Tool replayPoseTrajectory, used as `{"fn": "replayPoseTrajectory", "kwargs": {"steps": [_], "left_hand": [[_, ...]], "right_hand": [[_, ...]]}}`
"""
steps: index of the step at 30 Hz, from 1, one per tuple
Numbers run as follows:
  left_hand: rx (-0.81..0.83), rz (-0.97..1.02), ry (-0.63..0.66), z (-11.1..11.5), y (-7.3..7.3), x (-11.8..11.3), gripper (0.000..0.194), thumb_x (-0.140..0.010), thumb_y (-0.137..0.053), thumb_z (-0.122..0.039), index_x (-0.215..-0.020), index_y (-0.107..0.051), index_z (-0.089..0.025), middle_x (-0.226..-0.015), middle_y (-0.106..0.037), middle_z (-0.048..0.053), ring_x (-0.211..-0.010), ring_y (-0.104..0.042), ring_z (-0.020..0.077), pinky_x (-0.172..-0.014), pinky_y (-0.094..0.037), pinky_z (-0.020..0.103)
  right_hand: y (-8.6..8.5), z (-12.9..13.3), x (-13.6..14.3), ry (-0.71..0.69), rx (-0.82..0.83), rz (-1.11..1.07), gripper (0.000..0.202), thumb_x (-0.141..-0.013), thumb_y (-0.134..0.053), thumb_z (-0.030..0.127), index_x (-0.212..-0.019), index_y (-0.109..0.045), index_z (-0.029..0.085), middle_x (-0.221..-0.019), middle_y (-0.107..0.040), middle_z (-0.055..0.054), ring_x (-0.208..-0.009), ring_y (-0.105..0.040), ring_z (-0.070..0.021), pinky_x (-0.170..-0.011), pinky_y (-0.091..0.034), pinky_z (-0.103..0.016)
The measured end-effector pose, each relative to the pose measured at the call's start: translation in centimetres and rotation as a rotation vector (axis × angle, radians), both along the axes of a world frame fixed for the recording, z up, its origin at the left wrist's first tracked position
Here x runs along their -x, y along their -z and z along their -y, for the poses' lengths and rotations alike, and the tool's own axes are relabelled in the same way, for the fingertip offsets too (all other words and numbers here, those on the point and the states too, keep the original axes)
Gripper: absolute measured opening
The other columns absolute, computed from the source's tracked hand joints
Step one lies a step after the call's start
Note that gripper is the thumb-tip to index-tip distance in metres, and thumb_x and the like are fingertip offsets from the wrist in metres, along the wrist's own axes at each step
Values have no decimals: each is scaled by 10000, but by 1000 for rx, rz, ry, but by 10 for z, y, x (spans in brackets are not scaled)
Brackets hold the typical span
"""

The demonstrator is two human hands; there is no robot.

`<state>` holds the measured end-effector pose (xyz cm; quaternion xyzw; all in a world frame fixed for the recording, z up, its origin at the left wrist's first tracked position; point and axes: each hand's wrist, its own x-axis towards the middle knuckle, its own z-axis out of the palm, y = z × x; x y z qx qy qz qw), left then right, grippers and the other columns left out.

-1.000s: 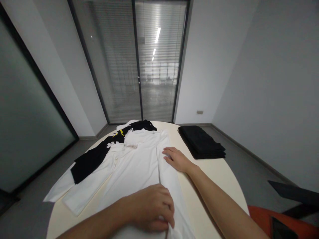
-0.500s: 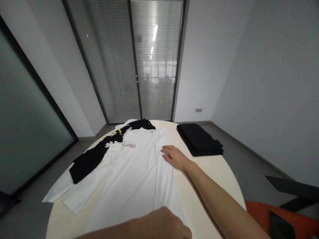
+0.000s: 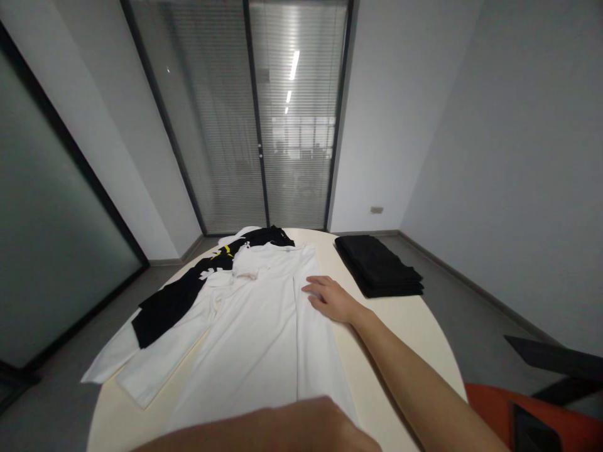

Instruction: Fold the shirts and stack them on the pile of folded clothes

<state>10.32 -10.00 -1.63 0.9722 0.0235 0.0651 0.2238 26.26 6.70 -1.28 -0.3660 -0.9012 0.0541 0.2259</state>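
Observation:
A white long-sleeved shirt (image 3: 249, 333) lies spread on the round cream table, its collar at the far end. Its left-side sleeve is laid out toward the table's left edge, and a long fold runs down its right side. My right hand (image 3: 332, 299) rests on that folded side near the shoulder, fingers stretched out and apart. Low in the view, my left hand (image 3: 330, 430) reaches across the shirt's near end. The bottom of the picture cuts off its fingers, so what they touch or hold is hidden.
Black clothing with white and yellow print (image 3: 174, 304) lies left of the shirt. A stack of folded black cloth (image 3: 377, 267) sits at the table's (image 3: 405, 351) right. A red chair (image 3: 494, 414) stands off the right edge, and glass doors (image 3: 301, 182) are behind.
My left hand has shifted a little to the right and lower along the shirt's near end. My right hand stays on the shirt with hardly any movement.

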Motion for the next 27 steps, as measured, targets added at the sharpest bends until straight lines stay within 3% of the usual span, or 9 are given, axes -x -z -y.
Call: {"fn": "replayPoseTrajectory", "kwargs": {"steps": [1,3,5,9,13,16,19,22,27], "left_hand": [[-134,34,-60,-5,-17,7,175,-988,-504,-339,-938,-642,-245,-855,-705,-31,-680,-648,104,-527,-436,221],[-329,11,-174,-19,-42,19,155,-940,-538,-305,-835,-618,-223,-792,-683,-21,-642,-627,129,-497,-394,264],[-393,-28,-261,-38,-52,31,148,-890,-574,-306,-776,-589,-213,-749,-668,-17,-620,-611,143,-504,-379,271],[-336,-66,-543,-73,-40,57,140,-857,-565,-249,-724,-565,-207,-701,-648,-24,-610,-593,145,-562,-385,262],[-209,16,-823,-91,-30,78,142,-888,-517,-212,-774,-600,-197,-715,-654,-18,-659,-597,144,-628,-395,252],[-69,18,-766,-92,-37,88,79,-836,-593,-197,-887,-653,-207,-824,-681,-22,-729,-605,139,-692,-418,235],[103,-23,-624,-83,-48,93,258,-741,-725,-197,-996,-690,-224,-878,-675,-26,-783,-609,139,-735,-436,221],[270,-107,-472,-67,-54,91,349,-676,-833,-248,-1011,-733,-254,-791,-642,-53,-706,-587,117,-673,-427,202],[345,-210,-288,-38,-53,78,243,-707,-821,-202,-931,-768,-282,-635,-563,-97,-563,-532,78,-576,-378,198]], "right_hand": [[-2,1,1,-17,-6,12,359,-942,-522,233,-1271,-665,232,-1404,-567,-125,-1280,-502,-280,-1051,-409,-476],[-7,4,3,-54,-14,28,386,-925,-515,174,-1269,-668,256,-1384,-580,-105,-1266,-504,-274,-1045,-395,-475],[-14,8,8,-97,-10,32,387,-931,-507,163,-1264,-668,275,-1314,-622,-83,-1218,-526,-256,-1026,-394,-450],[-23,17,18,-157,-3,46,337,-959,-520,211,-1247,-677,290,-1135,-666,-65,-1074,-568,-221,-941,-407,-387],[-25,19,26,-167,-25,91,263,-918,-578,178,-1114,-729,269,-1027,-650,-61,-959,-574,-199,-864,-399,-351],[-24,18,29,-178,-19,100,206,-895,-584,144,-1024,-726,222,-966,-658,-60,-921,-583,-194,-841,-405,-334],[-20,16,30,-176,11,57,198,-900,-549,120,-1008,-701,188,-939,-675,-65,-901,-594,-190,-829,-426,-317],[-17,14,29,-181,32,13,199,-902,-537,115,-1004,-693,186,-947,-684,-69,-910,-595,-193,-838,-446,-315],[-17,13,28,-195,61,-26,203,-899,-538,114,-1001,-696,190,-923,-683,-61,-886,-589,-191,-824,-461,-310]]}}
